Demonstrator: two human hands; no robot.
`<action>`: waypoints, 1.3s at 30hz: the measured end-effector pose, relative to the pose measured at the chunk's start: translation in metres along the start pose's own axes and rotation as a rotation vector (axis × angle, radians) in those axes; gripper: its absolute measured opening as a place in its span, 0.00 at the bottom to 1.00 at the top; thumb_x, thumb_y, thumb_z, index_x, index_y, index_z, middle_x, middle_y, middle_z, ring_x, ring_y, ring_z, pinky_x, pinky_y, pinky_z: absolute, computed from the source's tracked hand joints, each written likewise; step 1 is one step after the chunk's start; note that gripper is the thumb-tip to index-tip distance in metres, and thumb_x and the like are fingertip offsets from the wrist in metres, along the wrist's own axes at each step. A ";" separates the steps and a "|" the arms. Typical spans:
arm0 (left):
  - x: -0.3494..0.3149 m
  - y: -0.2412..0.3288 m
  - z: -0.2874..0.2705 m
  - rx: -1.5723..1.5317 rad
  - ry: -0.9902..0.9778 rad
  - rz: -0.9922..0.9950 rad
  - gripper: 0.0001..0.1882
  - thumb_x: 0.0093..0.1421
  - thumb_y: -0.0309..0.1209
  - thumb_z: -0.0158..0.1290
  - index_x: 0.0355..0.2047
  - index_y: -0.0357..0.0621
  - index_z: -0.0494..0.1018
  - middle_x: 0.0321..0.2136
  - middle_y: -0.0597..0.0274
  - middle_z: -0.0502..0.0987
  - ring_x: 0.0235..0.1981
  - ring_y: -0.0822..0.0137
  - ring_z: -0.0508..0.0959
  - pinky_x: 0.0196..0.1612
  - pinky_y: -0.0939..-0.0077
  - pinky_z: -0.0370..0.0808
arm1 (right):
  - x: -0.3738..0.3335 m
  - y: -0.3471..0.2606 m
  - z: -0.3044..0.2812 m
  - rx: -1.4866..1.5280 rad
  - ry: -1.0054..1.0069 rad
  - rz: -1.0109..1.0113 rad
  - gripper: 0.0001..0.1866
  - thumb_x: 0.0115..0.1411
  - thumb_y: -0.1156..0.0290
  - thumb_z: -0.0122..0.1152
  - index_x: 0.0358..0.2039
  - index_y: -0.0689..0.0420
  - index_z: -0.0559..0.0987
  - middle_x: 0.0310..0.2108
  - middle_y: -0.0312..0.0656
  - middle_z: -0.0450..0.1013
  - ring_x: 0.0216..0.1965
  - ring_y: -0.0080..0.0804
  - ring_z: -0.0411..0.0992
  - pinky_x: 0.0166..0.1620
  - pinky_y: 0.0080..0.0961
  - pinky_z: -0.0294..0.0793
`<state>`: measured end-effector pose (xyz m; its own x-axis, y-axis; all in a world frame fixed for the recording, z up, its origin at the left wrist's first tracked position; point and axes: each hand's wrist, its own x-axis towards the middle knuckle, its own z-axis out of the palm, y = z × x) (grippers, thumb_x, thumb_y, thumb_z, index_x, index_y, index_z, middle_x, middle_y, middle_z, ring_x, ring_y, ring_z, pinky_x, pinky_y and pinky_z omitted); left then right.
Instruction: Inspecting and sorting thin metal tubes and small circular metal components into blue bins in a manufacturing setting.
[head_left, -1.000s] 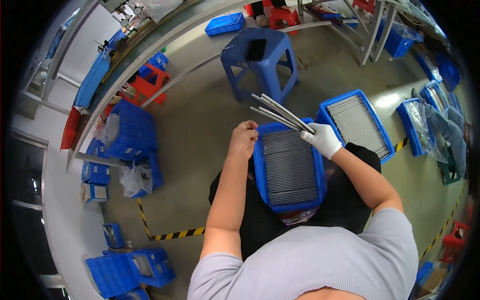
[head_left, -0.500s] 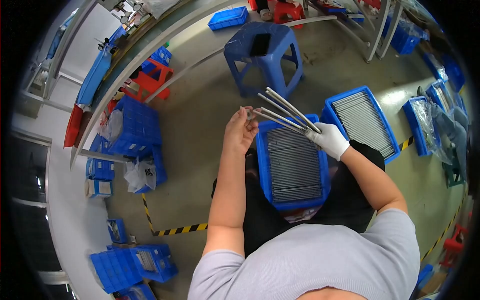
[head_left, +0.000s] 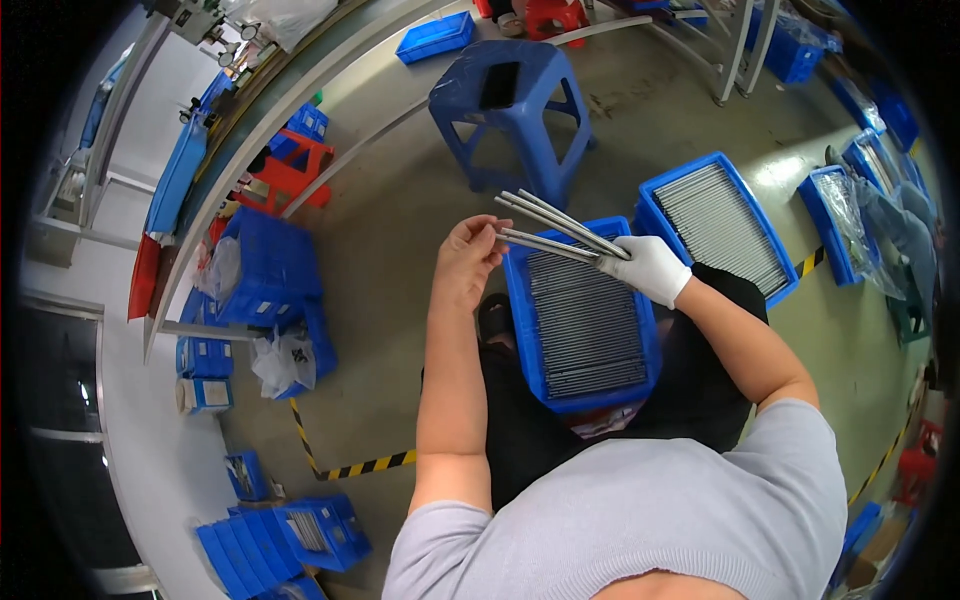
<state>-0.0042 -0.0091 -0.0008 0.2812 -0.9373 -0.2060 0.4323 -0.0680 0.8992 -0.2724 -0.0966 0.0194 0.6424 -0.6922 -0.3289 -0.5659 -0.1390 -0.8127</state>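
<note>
My right hand (head_left: 655,270), in a white glove, grips several slim metal rods (head_left: 562,222) that fan out toward the upper left. At the far ends of the lower rods is my bare left hand (head_left: 468,262), fingers pinched together. Whatever lies between those fingertips is hidden or too small to make out. Beneath the held rods, a blue crate (head_left: 522,325) between my legs contains rows of similar dark-looking rods (head_left: 585,325). Just right of it, another blue crate (head_left: 759,217) is filled with lighter rods (head_left: 712,222).
Ahead stands a blue plastic stool (head_left: 560,75) with a flat black object (head_left: 498,86) on its seat. A workbench (head_left: 262,130) runs along the left, with blue crates (head_left: 268,260) stacked under it. Further crates (head_left: 838,225) sit at the right; striped tape (head_left: 370,465) marks the floor.
My left hand's fingers have closed more and lie nearer the rod ends. The rods in my right hand have tilted flatter and bunched closer. The whole view has shifted slightly.
</note>
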 end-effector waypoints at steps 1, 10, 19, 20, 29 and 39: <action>0.002 -0.002 -0.001 0.003 -0.049 0.038 0.11 0.61 0.30 0.54 0.42 0.40 0.71 0.38 0.55 0.78 0.30 0.72 0.77 0.34 0.80 0.75 | -0.005 -0.004 -0.004 0.049 -0.005 0.041 0.21 0.60 0.56 0.59 0.41 0.63 0.79 0.22 0.40 0.73 0.23 0.25 0.69 0.29 0.24 0.70; -0.011 -0.005 0.008 0.165 0.072 0.076 0.12 0.62 0.25 0.50 0.45 0.34 0.68 0.38 0.54 0.76 0.34 0.68 0.77 0.34 0.78 0.73 | -0.004 0.009 -0.001 -0.194 0.099 -0.220 0.19 0.54 0.50 0.58 0.34 0.54 0.80 0.29 0.48 0.77 0.34 0.45 0.76 0.41 0.36 0.74; -0.007 -0.008 0.001 0.303 0.078 -0.055 0.11 0.65 0.27 0.48 0.45 0.36 0.69 0.33 0.58 0.76 0.28 0.68 0.78 0.30 0.80 0.71 | -0.011 0.007 0.000 -0.322 0.152 -0.164 0.22 0.56 0.47 0.56 0.33 0.55 0.78 0.27 0.49 0.76 0.33 0.47 0.76 0.37 0.40 0.73; -0.008 -0.006 0.003 0.301 0.086 -0.056 0.11 0.65 0.28 0.48 0.45 0.36 0.69 0.34 0.58 0.76 0.28 0.68 0.78 0.30 0.79 0.72 | -0.009 0.008 0.003 -0.339 0.195 -0.170 0.20 0.56 0.48 0.57 0.32 0.53 0.78 0.26 0.47 0.75 0.32 0.46 0.76 0.37 0.39 0.74; -0.017 0.001 0.000 0.369 0.131 0.000 0.17 0.64 0.32 0.50 0.49 0.33 0.67 0.35 0.57 0.77 0.32 0.67 0.78 0.32 0.78 0.73 | -0.002 0.005 0.004 -0.382 0.247 -0.206 0.16 0.54 0.53 0.56 0.30 0.53 0.79 0.24 0.48 0.76 0.30 0.48 0.76 0.34 0.41 0.75; -0.010 0.010 -0.013 0.385 0.000 0.203 0.13 0.62 0.31 0.53 0.42 0.35 0.74 0.32 0.58 0.78 0.35 0.68 0.77 0.44 0.77 0.71 | -0.008 -0.006 -0.013 0.017 0.014 0.040 0.19 0.57 0.55 0.60 0.38 0.58 0.81 0.29 0.45 0.77 0.31 0.34 0.76 0.39 0.29 0.73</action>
<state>0.0084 0.0042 0.0051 0.3280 -0.9446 -0.0099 0.0171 -0.0046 0.9998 -0.2811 -0.0994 0.0337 0.6119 -0.7071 -0.3544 -0.5823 -0.0995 -0.8069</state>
